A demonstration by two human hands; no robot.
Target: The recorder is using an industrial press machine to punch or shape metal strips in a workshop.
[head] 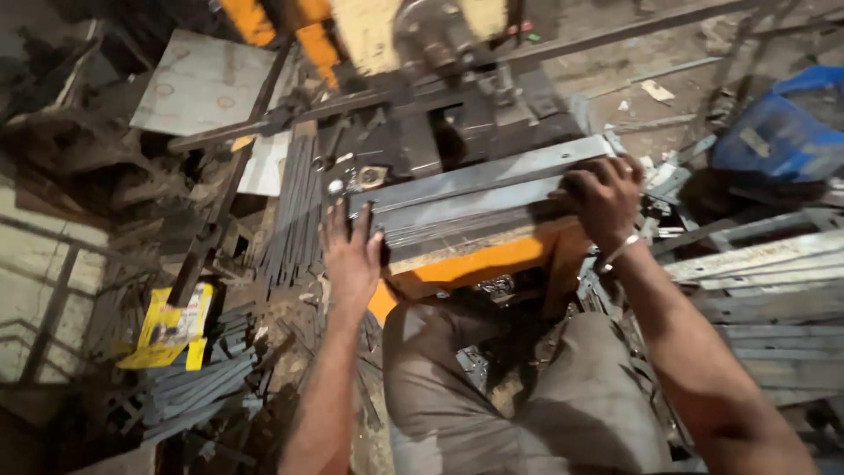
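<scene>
Left hand: my left hand [352, 251] lies flat and open, fingers spread, pressed against the left end of the stack of metal strips [475, 207]; it grips nothing.
Right hand: my right hand [605, 198] is curled over the right end of the same stack, fingers wrapped down over its top edge, holding it there.
Bracelet: a thin metal bracelet [618, 252] sits on my right wrist.
Stack of metal strips: long, flat, grey pieces piled on one another, lying between my two hands and slanting up toward the right.
Orange stand: the stack rests on an orange stand [475, 264] just in front of my knees.
Machine: a dark machine [457, 114] with orange and cream parts rises right behind the stack.
Legs: my legs in grey trousers [519, 396] are bent below the stand.
Left floor: a loose heap of short grey strips [198, 387] lies well to my left, with a yellow packet [167, 330] on it.
Right side: more long grey bars [765, 290] are piled beside my right arm, and a blue crate [782, 132] stands beyond them.
Far left: a flat grey plate [202, 84] lies near the machine.
</scene>
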